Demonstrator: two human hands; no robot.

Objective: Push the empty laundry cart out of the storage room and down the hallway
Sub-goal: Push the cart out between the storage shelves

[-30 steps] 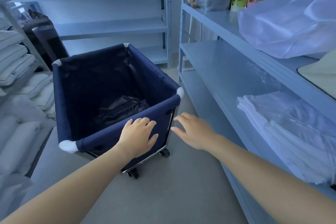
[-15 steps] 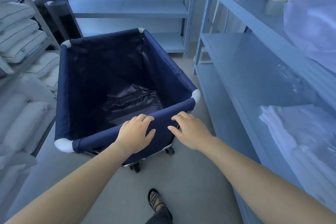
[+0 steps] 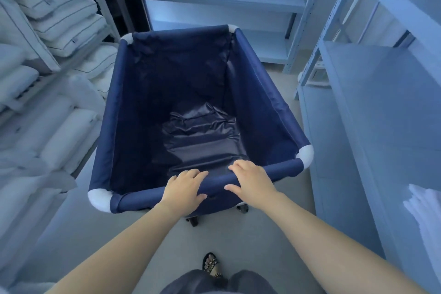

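Now gripping the cart (image 3: 265, 93) by its near edge with left hand (image 3: 185, 187) and right hand (image 3: 250, 184); one second ago, only reaching with the right. Empty, parked between the shelves (image 3: 370, 107). Ready for pushing out.

place: linen storage room | evidence: metal shelving (image 3: 372, 59), stacked pillows (image 3: 55, 7), folded linens (image 3: 424, 212)

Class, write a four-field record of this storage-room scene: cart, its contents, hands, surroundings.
Cart: navy fabric laundry cart with white corner caps, standing between shelf units
Contents: none; only wrinkled dark lining shows
Hands: left hand and right hand both grip the near rail
Surroundings: stacked white pillows left, pale metal shelving right
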